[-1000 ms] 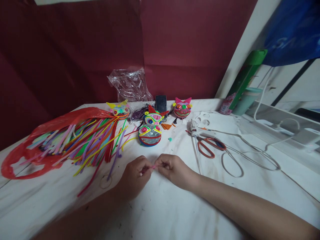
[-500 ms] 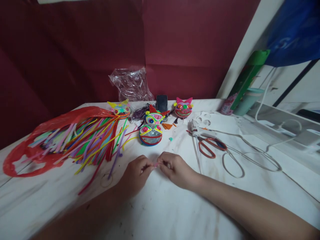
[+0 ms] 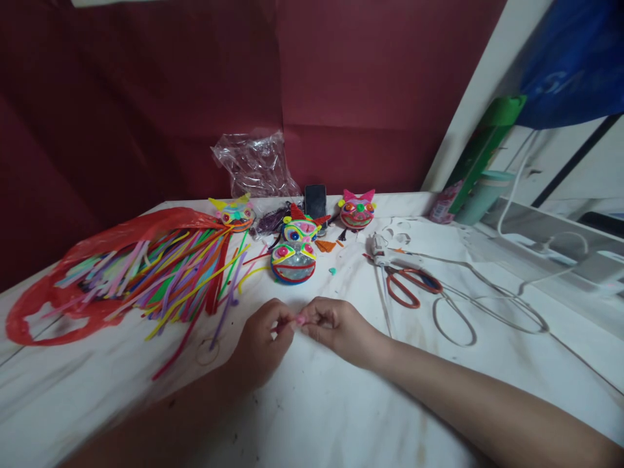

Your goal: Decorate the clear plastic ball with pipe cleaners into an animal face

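A small pink piece point(image 3: 300, 320), perhaps coiled pipe cleaner, is pinched between fingertips of both hands over the table. My left hand point(image 3: 267, 338) grips it from the left, thumb and forefinger together. From the right, my right hand point(image 3: 341, 330) pinches the same piece, and its fingers partly cover it. Just beyond the hands stands a lion-head craft point(image 3: 294, 257) with blue and pink eyes, a red-edged grey mouth and red horns. A tiny teal piece point(image 3: 332, 271) lies to its right.
Colourful pipe cleaners point(image 3: 180, 279) spill from a red plastic bag point(image 3: 43, 328) at left. Two more lion heads, one yellow-eared point(image 3: 234, 213) and one pink-eared point(image 3: 358, 211), sit behind, near a phone point(image 3: 316, 200). Right lie a glue gun point(image 3: 383, 250), scissors point(image 3: 404, 296) and looping cables point(image 3: 472, 338).
Both hands have shifted very slightly to the left, and more of the pink piece shows between the fingertips. The things on the table stay where they were.
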Demonstrator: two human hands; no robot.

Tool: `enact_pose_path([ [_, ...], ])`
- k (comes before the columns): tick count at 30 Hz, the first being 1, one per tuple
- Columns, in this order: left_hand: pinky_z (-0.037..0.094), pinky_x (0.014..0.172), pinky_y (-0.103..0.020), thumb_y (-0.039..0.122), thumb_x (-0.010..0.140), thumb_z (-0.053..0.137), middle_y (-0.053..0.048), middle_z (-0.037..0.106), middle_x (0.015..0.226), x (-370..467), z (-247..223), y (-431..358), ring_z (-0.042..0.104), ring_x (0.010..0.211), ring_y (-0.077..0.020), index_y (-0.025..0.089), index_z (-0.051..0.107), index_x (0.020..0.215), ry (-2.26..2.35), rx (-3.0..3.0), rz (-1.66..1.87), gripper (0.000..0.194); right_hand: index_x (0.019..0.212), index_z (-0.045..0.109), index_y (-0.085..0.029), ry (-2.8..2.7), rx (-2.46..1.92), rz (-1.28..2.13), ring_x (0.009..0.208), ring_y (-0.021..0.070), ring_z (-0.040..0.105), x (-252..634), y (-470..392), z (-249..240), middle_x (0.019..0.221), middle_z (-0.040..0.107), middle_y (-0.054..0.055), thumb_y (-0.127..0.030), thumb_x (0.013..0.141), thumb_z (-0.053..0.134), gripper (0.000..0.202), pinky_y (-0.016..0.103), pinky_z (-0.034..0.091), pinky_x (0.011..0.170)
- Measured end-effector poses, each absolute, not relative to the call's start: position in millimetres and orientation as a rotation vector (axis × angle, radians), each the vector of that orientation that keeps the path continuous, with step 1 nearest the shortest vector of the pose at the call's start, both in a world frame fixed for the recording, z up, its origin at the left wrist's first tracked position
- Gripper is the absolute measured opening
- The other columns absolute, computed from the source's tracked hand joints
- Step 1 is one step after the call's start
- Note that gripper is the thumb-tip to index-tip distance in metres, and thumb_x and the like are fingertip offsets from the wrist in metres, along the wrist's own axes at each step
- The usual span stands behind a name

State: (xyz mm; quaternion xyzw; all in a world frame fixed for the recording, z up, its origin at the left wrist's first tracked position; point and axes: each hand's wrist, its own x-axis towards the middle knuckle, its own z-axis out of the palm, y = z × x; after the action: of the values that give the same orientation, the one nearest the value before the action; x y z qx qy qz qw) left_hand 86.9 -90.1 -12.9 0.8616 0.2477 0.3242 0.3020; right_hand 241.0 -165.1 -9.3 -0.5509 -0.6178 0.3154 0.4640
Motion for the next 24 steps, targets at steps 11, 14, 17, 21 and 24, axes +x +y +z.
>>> enact_pose_path([
  [11,0.04,0.053,-0.021,0.019,0.076,0.047,0.002,0.05,0.062,88.6,-10.2,-99.0,0.051,0.06,-0.012,0.019,0.049,0.064,0.736,2.181,0.916,0.012,0.073,0.056,-0.017,-1.212,-1.293,0.787,0.057,0.0104,0.042,225.0,-169.2,-23.0,0.062,0.046,-0.003,-0.048,0.079,0.058,0.031,0.022,0.036,0.052],
  [14,0.039,0.053,-0.021,0.02,0.076,0.049,0.003,0.051,0.062,89.0,-9.0,-95.4,0.05,0.059,-0.0116,0.019,0.049,0.062,0.728,2.202,0.858,0.014,0.073,0.058,-0.017,-1.297,-1.296,0.699,0.059,0.0112,0.045,228.6,-169.9,-20.3,0.064,0.049,-0.002,-0.039,0.083,0.055,0.024,0.022,0.038,0.054],
  [17,0.038,0.055,-0.022,0.02,0.077,0.05,0.002,0.052,0.063,88.2,-10.2,-89.2,0.05,0.059,-0.0114,0.019,0.049,0.062,0.696,2.291,0.801,0.016,0.072,0.057,-0.017,-1.43,-1.339,0.589,0.062,0.012,0.049,234.2,-169.2,-15.6,0.066,0.053,0.0,-0.027,0.084,0.053,0.016,0.023,0.04,0.058],
  [21,0.039,0.059,-0.025,0.019,0.082,0.046,0.0,0.053,0.067,86.3,-16.2,-85.2,0.051,0.063,-0.013,0.019,0.05,0.066,0.616,2.421,0.779,0.016,0.07,0.055,-0.017,-1.655,-1.383,0.476,0.062,0.0123,0.05,241.0,-168.6,-9.9,0.067,0.054,0.001,-0.012,0.082,0.05,0.014,0.023,0.041,0.059],
  [24,0.04,0.063,-0.027,0.017,0.083,0.044,-0.002,0.054,0.068,86.1,-19.4,-86.8,0.052,0.068,-0.0156,0.019,0.05,0.066,0.543,2.542,0.766,0.017,0.073,0.056,-0.016,-1.865,-1.346,0.396,0.067,0.0139,0.053,244.4,-169.4,-7.7,0.072,0.056,0.003,-0.005,0.079,0.046,0.016,0.024,0.043,0.063],
])
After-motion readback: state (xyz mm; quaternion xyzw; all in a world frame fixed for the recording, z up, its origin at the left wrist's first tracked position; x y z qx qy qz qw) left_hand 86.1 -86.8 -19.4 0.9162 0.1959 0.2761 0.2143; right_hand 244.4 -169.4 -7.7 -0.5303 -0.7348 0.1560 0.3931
